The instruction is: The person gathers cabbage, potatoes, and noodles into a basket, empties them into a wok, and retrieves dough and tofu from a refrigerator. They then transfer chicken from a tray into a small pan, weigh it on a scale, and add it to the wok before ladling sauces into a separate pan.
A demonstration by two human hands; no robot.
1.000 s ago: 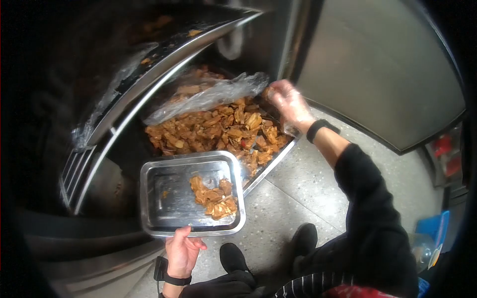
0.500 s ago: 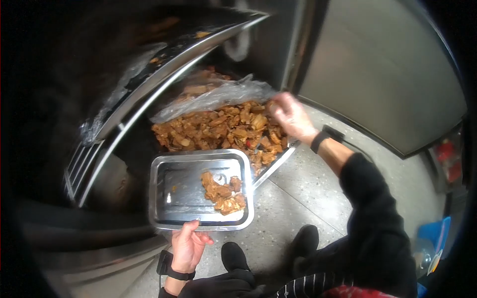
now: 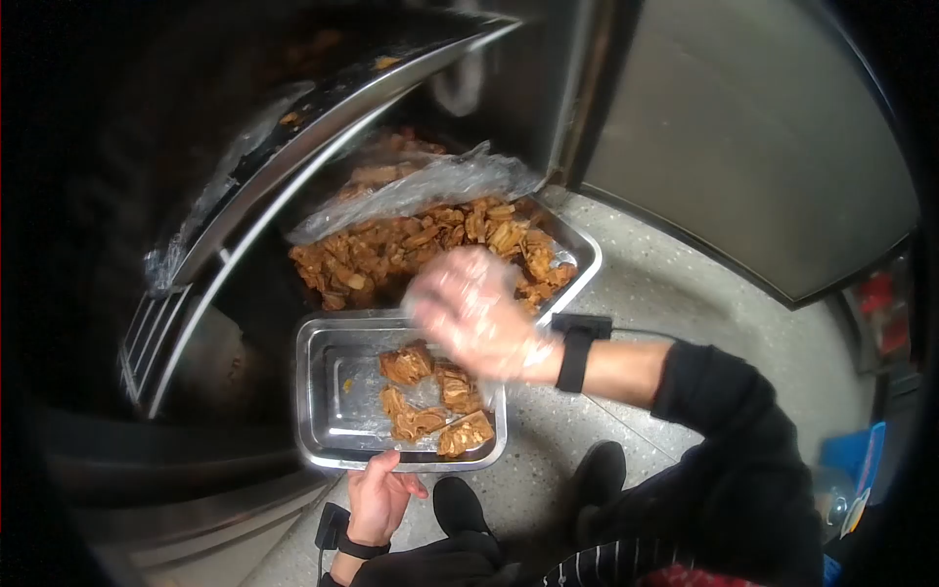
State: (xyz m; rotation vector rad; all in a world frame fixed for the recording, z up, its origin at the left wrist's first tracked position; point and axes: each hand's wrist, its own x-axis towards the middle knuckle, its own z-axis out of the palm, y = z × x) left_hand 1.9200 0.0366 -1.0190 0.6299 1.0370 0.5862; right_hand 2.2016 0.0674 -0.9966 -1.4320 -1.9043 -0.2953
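My left hand (image 3: 380,499) grips the near rim of a small rectangular steel tray (image 3: 337,430), thumb over the edge. Several brown chunks of what looks like cooked meat (image 3: 416,416) lie in its right half. Above the tray's far right corner is my right hand (image 3: 474,313), smeared by motion, seemingly in a clear plastic glove; whether its fingers hold anything is not visible. Just beyond, a larger metal tray (image 3: 587,256) is heaped with similar brown pieces (image 3: 391,249). Crumpled clear plastic film (image 3: 421,196) lies across its back part.
The large tray sits in a dark cabinet, below a metal-edged shelf (image 3: 342,122) with a wire rack (image 3: 152,338) at left. An open cabinet door (image 3: 753,147) stands at right. Speckled floor (image 3: 548,440) and my shoes (image 3: 460,504) show below.
My right hand has moved left and nearer, from the large tray's right side to over the small tray. More brown chunks now lie in the small tray, which has shifted slightly nearer.
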